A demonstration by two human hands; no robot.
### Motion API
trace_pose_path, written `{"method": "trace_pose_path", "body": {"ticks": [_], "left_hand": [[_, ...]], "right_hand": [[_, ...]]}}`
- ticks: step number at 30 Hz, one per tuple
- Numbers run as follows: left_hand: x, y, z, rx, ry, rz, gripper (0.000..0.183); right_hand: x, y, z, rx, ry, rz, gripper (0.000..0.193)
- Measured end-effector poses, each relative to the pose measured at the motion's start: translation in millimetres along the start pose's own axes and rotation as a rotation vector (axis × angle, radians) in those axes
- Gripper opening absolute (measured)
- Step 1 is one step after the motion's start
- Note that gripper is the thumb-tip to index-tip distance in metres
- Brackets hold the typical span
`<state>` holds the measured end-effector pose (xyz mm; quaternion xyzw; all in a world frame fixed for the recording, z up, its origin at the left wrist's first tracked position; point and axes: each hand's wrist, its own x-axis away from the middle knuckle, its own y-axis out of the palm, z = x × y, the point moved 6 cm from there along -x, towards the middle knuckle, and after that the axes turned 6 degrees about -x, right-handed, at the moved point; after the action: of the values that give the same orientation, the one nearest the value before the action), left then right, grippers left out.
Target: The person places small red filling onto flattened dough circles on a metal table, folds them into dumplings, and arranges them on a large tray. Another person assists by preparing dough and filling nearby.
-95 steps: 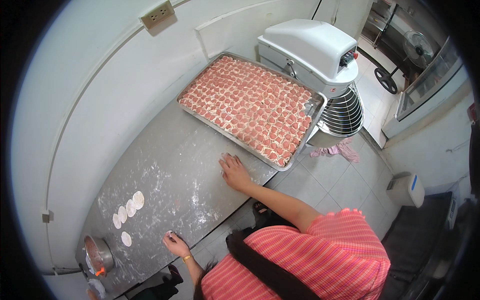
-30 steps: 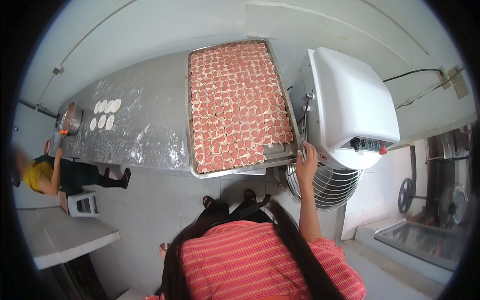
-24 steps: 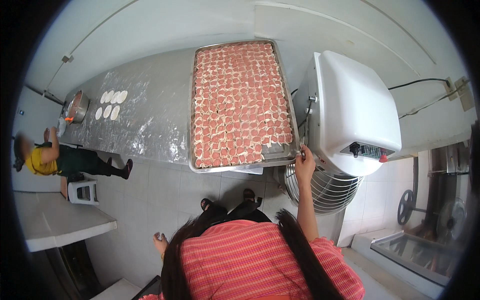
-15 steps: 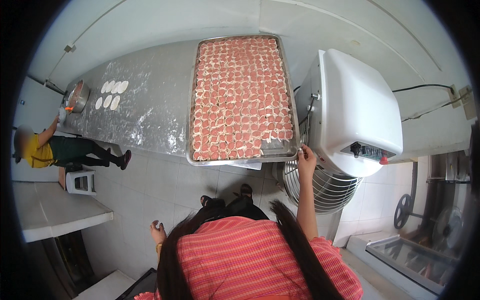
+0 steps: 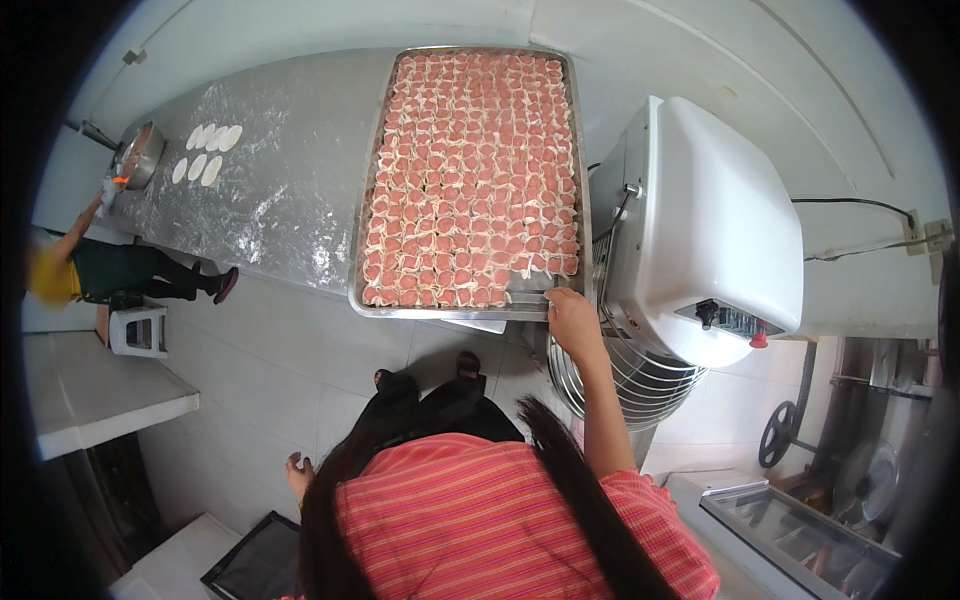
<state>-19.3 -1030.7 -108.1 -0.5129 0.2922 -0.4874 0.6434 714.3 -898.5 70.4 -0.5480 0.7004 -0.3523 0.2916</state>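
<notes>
Had fingers [image 5: 562, 294] of right hand [image 5: 575, 320] curled over near rim of metal tray [image 5: 430, 312] by its right corner, apparently pinching it, and left hand [image 5: 298, 472] loosely spread, well apart from it. Logged metal tray as lying on surface [image 5: 325, 110], left of white mixer [image 5: 715, 230]. Likely risked skewing or tipping it and jostling packed meat-topped dough pieces [image 5: 470, 170] if pulled by one corner.

A white mixer [image 5: 725, 220] with a red knob [image 5: 759, 341] and a rounded wire guard [image 5: 635, 387] stands at the right, a black cable [image 5: 850, 201] running from its edge to a wall outlet [image 5: 938, 238]. Farther right, a fan [image 5: 866, 482] shows near a glass-topped case [image 5: 800, 535]. At the left, a white stool [image 5: 137, 330] stands just beside a pale counter [image 5: 105, 385].
</notes>
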Motion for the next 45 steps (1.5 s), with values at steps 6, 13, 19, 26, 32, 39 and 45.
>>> {"method": "trace_pose_path", "body": {"ticks": [6,13,19,26,32,39,45], "left_hand": [[13,-25,54,-0.066,-0.074,-0.101,0.028],[24,-6,-30,0.097,-0.139,-0.015,0.028],[27,-15,19,0.091,-0.178,-0.097,0.028],[29,-36,55,-0.037,0.055,-0.011,0.029],[20,-35,63,-0.054,0.017,-0.007,0.028],[16,-35,66,-0.042,-0.042,-0.067,0.027],[16,14,-47,0.195,-0.208,-0.054,0.028]], "right_hand": [[-11,-2,9,0.116,0.059,-0.141,0.014],[-21,-3,4,0.088,0.036,-0.170,0.013],[-25,-5,6,0.089,0.037,-0.159,0.012],[-32,-3,12,0.110,0.028,-0.130,0.013],[-30,-2,13,0.118,0.018,-0.103,0.014],[-25,-3,7,0.084,0.068,-0.185,0.014],[-30,-6,10,0.007,0.044,-0.052,0.019]]}}
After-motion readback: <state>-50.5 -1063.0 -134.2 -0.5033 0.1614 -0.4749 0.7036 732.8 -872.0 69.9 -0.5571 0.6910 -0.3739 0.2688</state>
